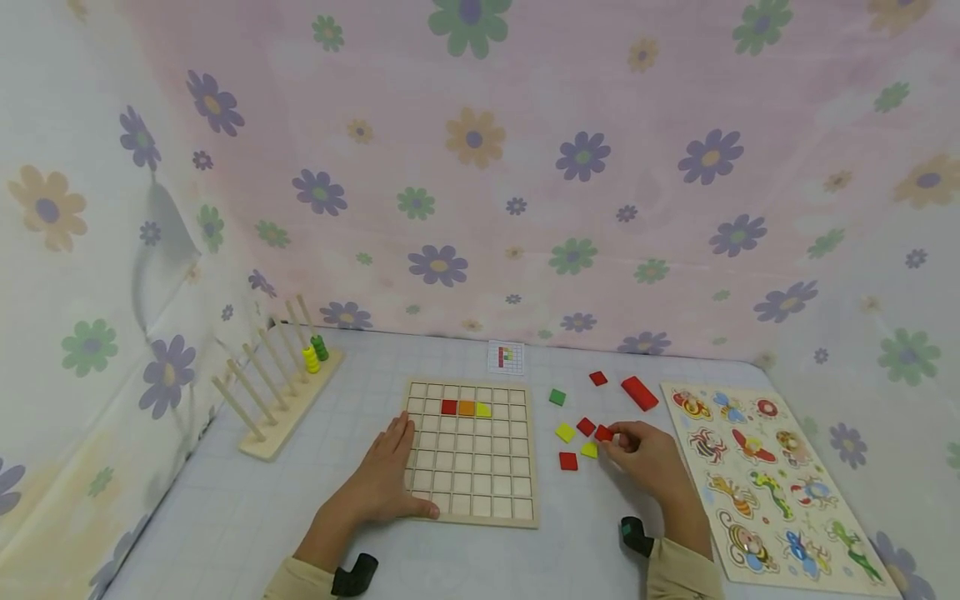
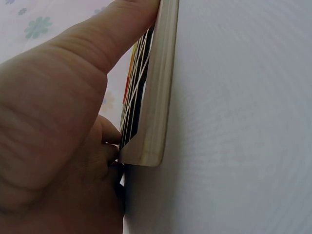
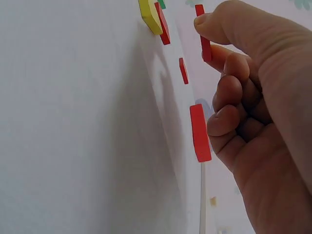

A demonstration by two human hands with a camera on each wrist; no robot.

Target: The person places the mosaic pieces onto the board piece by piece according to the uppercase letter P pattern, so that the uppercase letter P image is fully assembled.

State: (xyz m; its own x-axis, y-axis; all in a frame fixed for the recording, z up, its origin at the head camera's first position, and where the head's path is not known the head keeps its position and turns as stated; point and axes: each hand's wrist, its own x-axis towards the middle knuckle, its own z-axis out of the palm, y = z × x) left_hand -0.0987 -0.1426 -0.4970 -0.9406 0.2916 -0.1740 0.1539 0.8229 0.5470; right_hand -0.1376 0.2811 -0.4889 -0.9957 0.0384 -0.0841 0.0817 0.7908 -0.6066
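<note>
My left hand [image 1: 382, 471] rests along the left side of a wooden grid board [image 1: 533, 467], fingers fairly straight and thumb on its front edge. Three tiles lie in one upper row of the board: a red tile [image 1: 449, 407], an orange tile [image 1: 467, 408] and a yellow tile [image 1: 483, 410]. To the right of the board, my right hand [image 1: 645, 454] pinches a small red square tile [image 3: 204, 36] between thumb and index finger, lifted off the table. Loose red, yellow and green tiles lie around it, among them a red tile [image 1: 568, 462] and a green tile [image 1: 557, 397].
A red block [image 1: 640, 393] lies beyond the right hand. On the far right is an insect puzzle board [image 1: 750, 483]. A pegged wooden stand [image 1: 292, 417] with yellow and green beads stands at left. A small pattern card [image 1: 506, 357] lies behind the grid board.
</note>
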